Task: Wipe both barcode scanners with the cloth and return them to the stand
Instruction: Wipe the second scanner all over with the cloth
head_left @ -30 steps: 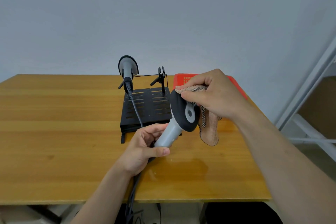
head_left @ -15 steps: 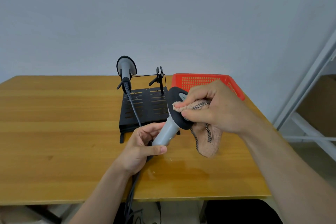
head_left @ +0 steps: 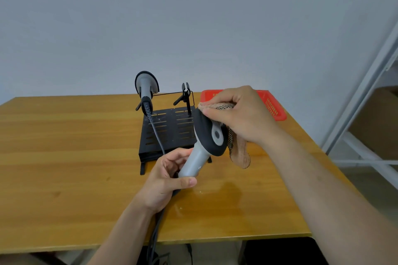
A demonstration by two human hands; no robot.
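My left hand (head_left: pixel 167 180) grips the grey handle of a barcode scanner (head_left: pixel 204 144), whose black head tilts up to the right above the table. My right hand (head_left: pixel 239 114) presses a tan cloth (head_left: pixel 239 150) with a checked edge against the top of that head; the cloth's tail hangs down behind it. A second grey scanner (head_left: pixel 146 87) sits upright in the left holder of the black slotted stand (head_left: pixel 170 133). The stand's right holder (head_left: pixel 186 94) holds nothing.
A red plastic basket (head_left: pixel 273 105) lies behind my right hand at the table's far right. The scanners' cables (head_left: pixel 157 135) run down over the stand and off the wooden table's (head_left: pixel 64 157) front edge. A white shelf frame (head_left: pixel 366 97) stands to the right.
My right hand has slid the cloth from the face of the scanner head up to its top rim. The left hand keeps its grip on the handle.
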